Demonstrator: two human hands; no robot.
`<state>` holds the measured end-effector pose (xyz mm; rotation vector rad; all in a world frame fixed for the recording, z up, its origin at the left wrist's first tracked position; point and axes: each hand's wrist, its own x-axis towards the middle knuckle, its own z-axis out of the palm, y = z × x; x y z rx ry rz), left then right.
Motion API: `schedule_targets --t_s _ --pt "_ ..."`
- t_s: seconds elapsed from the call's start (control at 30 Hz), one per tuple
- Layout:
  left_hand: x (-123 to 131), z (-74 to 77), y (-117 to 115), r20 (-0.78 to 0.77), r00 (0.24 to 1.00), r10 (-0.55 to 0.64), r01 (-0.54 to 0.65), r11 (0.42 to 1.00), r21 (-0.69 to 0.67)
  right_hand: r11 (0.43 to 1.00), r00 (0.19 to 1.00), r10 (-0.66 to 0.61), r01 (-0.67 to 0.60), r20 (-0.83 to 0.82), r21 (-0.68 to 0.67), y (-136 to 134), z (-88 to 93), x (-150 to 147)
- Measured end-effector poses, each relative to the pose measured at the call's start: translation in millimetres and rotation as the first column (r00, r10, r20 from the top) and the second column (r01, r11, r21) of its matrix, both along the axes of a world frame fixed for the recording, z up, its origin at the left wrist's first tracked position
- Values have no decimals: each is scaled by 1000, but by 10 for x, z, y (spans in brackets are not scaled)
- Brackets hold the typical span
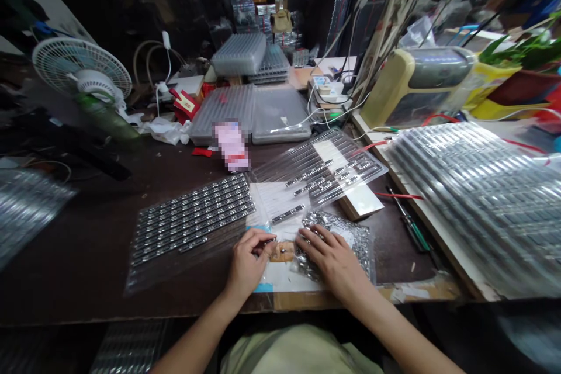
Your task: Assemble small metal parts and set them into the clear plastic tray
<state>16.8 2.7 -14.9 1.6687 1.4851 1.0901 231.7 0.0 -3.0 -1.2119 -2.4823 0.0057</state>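
Observation:
My left hand (249, 262) is near the table's front edge with its fingers pinched on a small metal part (268, 242). My right hand (331, 257) lies with fingers curled over a heap of small shiny metal parts on a clear plastic bag (360, 239). Between the two hands sits a small brownish block (283, 251) on white paper. Left of my left hand lies a clear blister tray (193, 216) filled with rows of metal parts. Above my right hand a second clear tray (319, 169) holds only a few parts.
A white desk fan (83, 73) stands at the back left. Stacks of clear trays (482, 198) cover the right side, more trays (249, 108) at the back. A green-handled screwdriver (414, 231) lies to the right. A yellowish machine (421, 85) and cables sit behind.

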Motion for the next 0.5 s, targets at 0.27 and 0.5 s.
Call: schedule_targets --t_s 0.27,0.5 --pt "46 136 76 -68 996 -53 49 997 -52 998 998 -51 51 -28 20 12 -43 119" --pt "222 138 5 -238 957 -168 193 978 83 995 969 -95 100 -229 12 27 -152 77"
